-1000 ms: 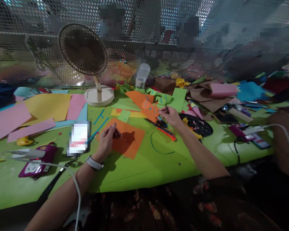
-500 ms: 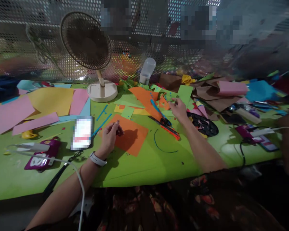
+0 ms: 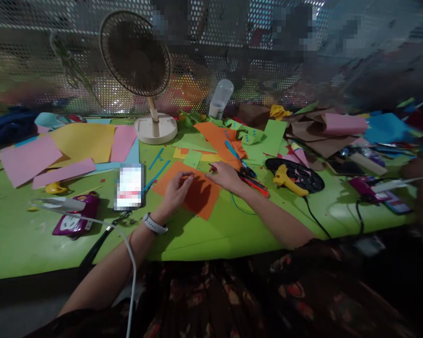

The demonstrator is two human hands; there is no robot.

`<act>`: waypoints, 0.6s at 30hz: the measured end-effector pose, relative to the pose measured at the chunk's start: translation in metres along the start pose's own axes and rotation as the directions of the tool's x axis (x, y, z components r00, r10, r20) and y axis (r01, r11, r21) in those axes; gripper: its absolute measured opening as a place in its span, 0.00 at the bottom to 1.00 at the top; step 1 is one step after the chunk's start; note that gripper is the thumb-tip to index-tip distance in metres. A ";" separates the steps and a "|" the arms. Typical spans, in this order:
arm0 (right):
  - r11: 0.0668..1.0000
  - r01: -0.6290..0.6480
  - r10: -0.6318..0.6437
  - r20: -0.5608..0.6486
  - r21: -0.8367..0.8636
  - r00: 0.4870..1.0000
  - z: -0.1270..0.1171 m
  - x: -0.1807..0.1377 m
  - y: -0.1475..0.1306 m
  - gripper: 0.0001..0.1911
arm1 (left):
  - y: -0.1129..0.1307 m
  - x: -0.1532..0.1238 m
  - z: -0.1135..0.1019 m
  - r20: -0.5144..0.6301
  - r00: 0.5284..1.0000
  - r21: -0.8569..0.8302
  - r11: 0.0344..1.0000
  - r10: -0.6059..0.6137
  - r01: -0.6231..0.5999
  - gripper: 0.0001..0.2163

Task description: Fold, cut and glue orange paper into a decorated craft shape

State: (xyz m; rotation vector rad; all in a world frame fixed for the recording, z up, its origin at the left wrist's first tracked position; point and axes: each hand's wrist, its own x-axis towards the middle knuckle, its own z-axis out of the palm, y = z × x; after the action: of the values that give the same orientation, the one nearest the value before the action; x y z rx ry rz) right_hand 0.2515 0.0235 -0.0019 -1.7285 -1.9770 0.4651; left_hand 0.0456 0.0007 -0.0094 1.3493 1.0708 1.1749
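Over the left part of an orange paper sheet (image 3: 206, 206) is my left hand (image 3: 178, 190), its fingers curled together. Whatever they may pinch is too small or hidden to make out. My right hand (image 3: 225, 177) reaches over the sheet's upper right edge with fingers stretched and slightly apart, and I see nothing in them. Just beyond it lie scissors (image 3: 246, 169) and an orange-red cutter (image 3: 255, 185). A thin blue strip (image 3: 241, 210) curves on the table below my right wrist. Two straight blue strips (image 3: 157, 158) lie up and left of the sheet.
A phone (image 3: 129, 188) and a purple power bank (image 3: 79, 216) with a white cable are at left. A fan (image 3: 155, 129) stands behind, beside a clear bottle (image 3: 221, 98). On the right, a yellow glue gun (image 3: 291, 180) rests on a black tray (image 3: 313, 180). Coloured papers (image 3: 81, 143) lie around.
My right hand has drawn back leftward from the orange scraps near the scissors to the orange sheet, uncovering the glue gun. My left hand stays over the sheet. The view has shifted slightly.
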 end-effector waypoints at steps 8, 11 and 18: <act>0.982 -0.107 0.126 0.119 -0.153 0.985 -0.003 -0.029 -0.016 0.23 | -0.001 -0.005 0.000 0.195 0.979 0.483 0.875 -0.066 -0.037 0.29; 0.988 -0.102 0.119 0.153 -0.116 0.981 -0.002 -0.029 -0.018 0.17 | -0.002 -0.004 -0.002 0.248 0.967 0.582 0.807 -0.059 -0.100 0.32; 1.000 -0.017 0.019 0.200 -0.013 0.980 -0.011 -0.024 -0.008 0.11 | 0.002 -0.010 -0.011 0.525 0.842 0.740 0.556 -0.125 -0.379 0.52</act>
State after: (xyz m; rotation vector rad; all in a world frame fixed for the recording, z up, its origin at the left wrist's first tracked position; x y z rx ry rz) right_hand 0.2534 -0.0017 0.0082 -1.7675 -2.1062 0.6591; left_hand 0.0329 -0.0082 -0.0086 2.3700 1.1447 0.2427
